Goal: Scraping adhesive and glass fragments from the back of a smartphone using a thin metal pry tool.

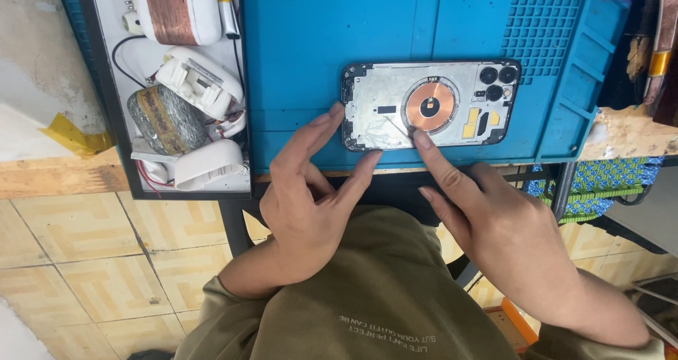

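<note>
An opened phone housing (452,91) lies flat on the blue work mat (339,42), inner side up, with a round copper coil (429,107) in its middle and camera openings at its right end. My left hand (311,204) steadies the housing's left end, index finger on the left edge and another finger on the lower left corner. My right hand (494,226) reaches in from the lower right; its index fingertip presses on the housing's lower edge just below the coil. Neither hand holds a tool.
A dark-framed white tray (113,98) at the left holds several white plastic shells, wound copper coils and wires. The mat has a grid section (544,21) at upper right. The wooden table edge (56,169) and tiled floor (85,261) lie below.
</note>
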